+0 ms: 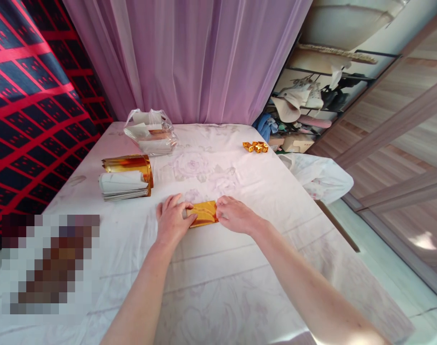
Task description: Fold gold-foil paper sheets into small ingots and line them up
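A folded sheet of gold foil paper [204, 213] lies flat on the tablecloth in front of me. My left hand [172, 218] holds its left end, thumb on top and fingers bent around the edge. At the opposite end, the curled fingers of my right hand [235, 213] pinch the right edge; their tips are partly hidden. Up and to the left stands a stack of gold foil sheets [127, 164], with a stack of white-backed paper [121, 186] against its near side. Several folded gold foil pieces [255, 147] sit together near the far right corner.
A clear plastic bag [151, 134] of paper stands at the table's far left. The patterned tablecloth [218, 278] covers the table. A white plastic bag [319, 177] hangs beside the right edge, below a cluttered shelf [304, 96]. A purple curtain [204, 62] closes off the back. The lower left is pixelated.
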Demonstrator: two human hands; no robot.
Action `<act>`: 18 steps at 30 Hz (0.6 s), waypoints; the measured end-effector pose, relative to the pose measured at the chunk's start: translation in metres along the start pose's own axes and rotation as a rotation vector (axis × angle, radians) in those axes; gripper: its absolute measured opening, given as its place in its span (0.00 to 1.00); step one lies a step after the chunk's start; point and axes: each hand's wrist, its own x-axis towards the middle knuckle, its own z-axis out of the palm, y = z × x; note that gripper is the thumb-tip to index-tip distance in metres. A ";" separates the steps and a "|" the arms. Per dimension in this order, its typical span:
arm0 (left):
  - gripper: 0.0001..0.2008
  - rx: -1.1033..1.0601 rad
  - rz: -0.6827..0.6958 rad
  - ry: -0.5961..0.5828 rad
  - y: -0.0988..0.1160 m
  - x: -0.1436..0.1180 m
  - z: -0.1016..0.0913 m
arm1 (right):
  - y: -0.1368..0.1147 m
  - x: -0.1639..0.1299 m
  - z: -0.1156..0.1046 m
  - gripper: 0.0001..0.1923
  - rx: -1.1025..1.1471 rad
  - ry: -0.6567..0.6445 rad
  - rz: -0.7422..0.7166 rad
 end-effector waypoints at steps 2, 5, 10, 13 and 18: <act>0.10 0.003 -0.003 -0.009 0.001 0.000 -0.001 | -0.015 0.003 -0.004 0.11 -0.118 -0.020 0.115; 0.10 -0.002 -0.006 -0.012 0.002 -0.001 -0.002 | -0.030 0.009 -0.002 0.17 -0.202 -0.036 0.268; 0.10 -0.011 -0.004 -0.007 0.002 -0.001 -0.001 | -0.032 0.014 0.014 0.21 -0.181 0.052 0.369; 0.10 -0.012 -0.002 -0.006 0.001 0.000 0.000 | -0.027 0.010 0.020 0.19 -0.148 0.094 0.360; 0.10 -0.011 -0.004 -0.020 0.001 -0.001 -0.001 | -0.022 0.004 0.022 0.18 -0.077 0.129 0.314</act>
